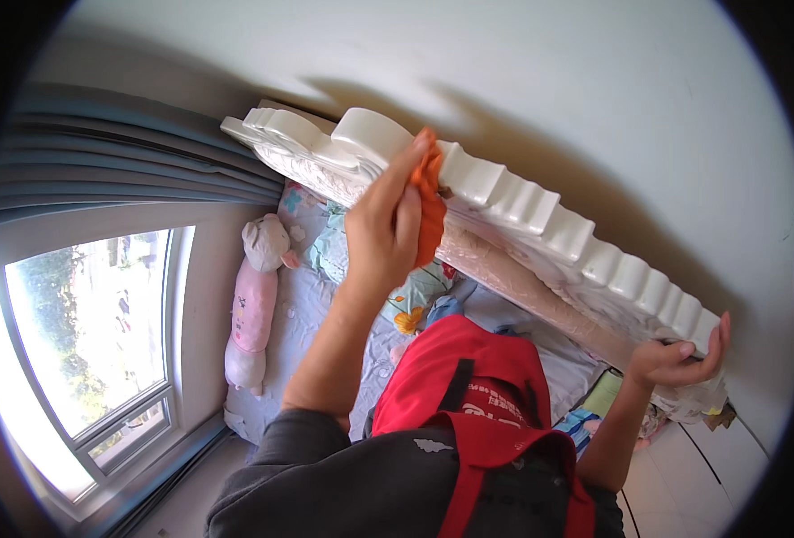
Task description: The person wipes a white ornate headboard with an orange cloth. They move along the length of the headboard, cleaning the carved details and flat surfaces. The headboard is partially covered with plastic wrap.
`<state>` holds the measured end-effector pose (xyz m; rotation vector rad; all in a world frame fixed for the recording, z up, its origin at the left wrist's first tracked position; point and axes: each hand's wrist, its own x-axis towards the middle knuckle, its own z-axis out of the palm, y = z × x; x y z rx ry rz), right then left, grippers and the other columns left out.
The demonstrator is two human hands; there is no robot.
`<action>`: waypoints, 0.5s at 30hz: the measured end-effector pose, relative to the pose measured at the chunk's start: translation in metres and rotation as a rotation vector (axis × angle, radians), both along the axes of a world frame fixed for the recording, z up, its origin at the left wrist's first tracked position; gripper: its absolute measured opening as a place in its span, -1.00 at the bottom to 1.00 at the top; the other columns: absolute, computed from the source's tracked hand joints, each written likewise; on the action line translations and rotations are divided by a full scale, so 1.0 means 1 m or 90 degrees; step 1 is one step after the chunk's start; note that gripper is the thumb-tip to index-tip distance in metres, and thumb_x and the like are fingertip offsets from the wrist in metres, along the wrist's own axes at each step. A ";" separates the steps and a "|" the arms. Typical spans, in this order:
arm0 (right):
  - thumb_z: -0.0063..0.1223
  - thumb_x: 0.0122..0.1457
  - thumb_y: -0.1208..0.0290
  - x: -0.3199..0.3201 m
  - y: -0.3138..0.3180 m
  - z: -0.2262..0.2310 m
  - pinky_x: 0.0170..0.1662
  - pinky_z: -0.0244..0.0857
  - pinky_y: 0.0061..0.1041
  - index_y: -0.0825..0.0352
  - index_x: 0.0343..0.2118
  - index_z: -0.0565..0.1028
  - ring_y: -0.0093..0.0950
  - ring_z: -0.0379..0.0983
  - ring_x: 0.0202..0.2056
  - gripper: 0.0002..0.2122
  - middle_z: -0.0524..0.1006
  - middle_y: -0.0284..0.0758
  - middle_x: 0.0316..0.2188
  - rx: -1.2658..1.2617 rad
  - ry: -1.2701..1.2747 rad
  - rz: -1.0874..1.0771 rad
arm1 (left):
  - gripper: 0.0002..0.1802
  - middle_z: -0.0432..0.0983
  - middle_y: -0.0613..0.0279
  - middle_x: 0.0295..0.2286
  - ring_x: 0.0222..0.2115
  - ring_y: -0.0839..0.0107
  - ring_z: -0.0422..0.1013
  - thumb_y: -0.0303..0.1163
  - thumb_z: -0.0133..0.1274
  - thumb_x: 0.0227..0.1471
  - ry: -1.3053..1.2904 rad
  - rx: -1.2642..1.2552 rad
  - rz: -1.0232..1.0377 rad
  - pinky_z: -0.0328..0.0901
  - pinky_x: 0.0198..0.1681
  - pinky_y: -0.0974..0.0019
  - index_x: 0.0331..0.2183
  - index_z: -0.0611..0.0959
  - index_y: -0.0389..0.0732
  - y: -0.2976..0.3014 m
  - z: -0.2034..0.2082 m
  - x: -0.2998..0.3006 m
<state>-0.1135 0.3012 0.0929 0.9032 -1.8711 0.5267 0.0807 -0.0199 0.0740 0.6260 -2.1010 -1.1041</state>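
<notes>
A white carved headboard [563,224] with a scalloped top runs slantwise across the view, close to the wall. An orange cloth [430,215] is bunched in my left hand [381,224], which is closed on it and presses it to the headboard's top edge, left of the middle. At the headboard's right end, my right hand [675,363] cups the corner, with the fingers reaching up around the outer side and the thumb toward the front. The headboard's padded front panel [495,269] looks covered in clear, wrinkled plastic.
Below lies a bed with a pale grey sheet [303,305], patterned pillows [329,242] and a long pink-and-white plush toy [255,300]. On the left are a bright window [92,332] and grey-blue curtains [128,157]. A red apron [468,377] covers my front.
</notes>
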 end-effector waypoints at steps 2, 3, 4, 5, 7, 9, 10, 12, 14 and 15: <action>-0.33 0.48 0.29 -0.001 -0.001 0.000 0.07 0.40 -0.16 0.51 0.00 0.31 -0.07 0.51 -0.03 -0.67 0.45 0.10 0.00 -0.001 -0.001 0.009 | -0.54 0.57 -0.05 0.05 0.01 0.09 0.56 -0.59 -0.08 0.18 -0.010 -0.152 0.057 0.43 0.07 0.23 0.11 0.58 -0.30 0.008 -0.016 0.014; -0.33 0.48 0.29 -0.001 -0.002 0.000 0.07 0.40 -0.15 0.51 0.00 0.31 -0.07 0.51 -0.02 -0.67 0.45 0.10 0.00 -0.002 -0.004 0.012 | -0.54 0.57 -0.02 0.05 -0.02 0.08 0.58 -0.58 -0.07 0.17 -0.026 -0.204 0.073 0.47 0.02 0.23 0.10 0.59 -0.28 0.009 -0.018 0.017; -0.33 0.48 0.29 -0.001 -0.001 0.000 0.08 0.40 -0.15 0.51 0.00 0.31 -0.07 0.51 -0.02 -0.68 0.45 0.10 0.00 0.001 -0.005 0.016 | -0.55 0.58 0.00 0.05 -0.04 0.08 0.58 -0.57 -0.06 0.17 -0.061 -0.180 0.058 0.48 -0.02 0.22 0.10 0.60 -0.26 0.006 -0.011 0.015; -0.33 0.48 0.29 -0.002 0.001 0.000 0.08 0.40 -0.14 0.51 0.00 0.31 -0.06 0.50 -0.02 -0.67 0.45 0.11 0.01 0.002 -0.003 0.013 | -0.55 0.58 0.01 0.04 -0.06 0.08 0.59 -0.56 -0.06 0.17 -0.096 -0.159 0.040 0.49 -0.06 0.22 0.09 0.61 -0.24 -0.003 0.004 0.008; -0.32 0.48 0.29 -0.002 0.002 -0.001 0.09 0.39 -0.12 0.52 0.01 0.30 -0.05 0.49 0.00 -0.67 0.44 0.12 0.01 0.000 -0.004 0.011 | -0.57 0.59 0.05 0.03 -0.09 0.09 0.60 -0.54 -0.05 0.17 -0.125 -0.123 0.029 0.51 -0.11 0.22 0.07 0.62 -0.21 -0.009 0.010 0.003; -0.32 0.47 0.29 0.001 0.004 -0.003 0.09 0.39 -0.11 0.52 0.01 0.30 -0.04 0.49 0.01 -0.67 0.43 0.12 0.02 0.009 -0.014 0.010 | -0.58 0.61 0.08 0.01 -0.11 0.10 0.61 -0.52 -0.04 0.17 -0.115 -0.096 0.045 0.51 -0.14 0.22 0.06 0.63 -0.19 -0.007 0.009 0.000; -0.32 0.47 0.29 0.001 0.004 -0.003 0.10 0.39 -0.11 0.52 0.02 0.29 -0.04 0.48 0.02 -0.67 0.43 0.13 0.03 0.011 -0.013 0.006 | -0.58 0.62 0.06 -0.01 -0.14 0.08 0.62 -0.51 -0.03 0.17 -0.068 -0.111 0.070 0.51 -0.13 0.23 0.07 0.63 -0.19 0.001 0.002 0.002; -0.31 0.47 0.29 0.000 0.004 -0.002 0.10 0.39 -0.11 0.53 0.02 0.29 -0.04 0.48 0.02 -0.67 0.43 0.13 0.03 0.011 -0.014 0.015 | -0.58 0.63 0.00 -0.03 -0.12 0.05 0.62 -0.51 -0.03 0.18 -0.058 -0.170 0.131 0.51 -0.13 0.19 0.06 0.63 -0.21 0.016 -0.005 0.010; -0.31 0.47 0.30 0.000 0.005 -0.002 0.11 0.39 -0.11 0.52 0.02 0.29 -0.04 0.48 0.02 -0.67 0.43 0.14 0.03 0.014 -0.015 0.021 | -0.59 0.63 -0.04 -0.05 -0.12 0.07 0.62 -0.53 -0.05 0.18 -0.074 -0.156 0.139 0.50 -0.13 0.18 0.05 0.64 -0.22 0.020 0.001 0.006; -0.31 0.47 0.30 0.000 0.005 -0.002 0.11 0.38 -0.11 0.52 0.02 0.29 -0.04 0.48 0.02 -0.67 0.43 0.14 0.03 0.015 -0.014 0.022 | -0.60 0.64 -0.05 -0.06 -0.12 0.10 0.62 -0.54 -0.06 0.18 -0.076 -0.121 0.118 0.50 -0.12 0.19 0.04 0.65 -0.24 0.012 0.007 0.001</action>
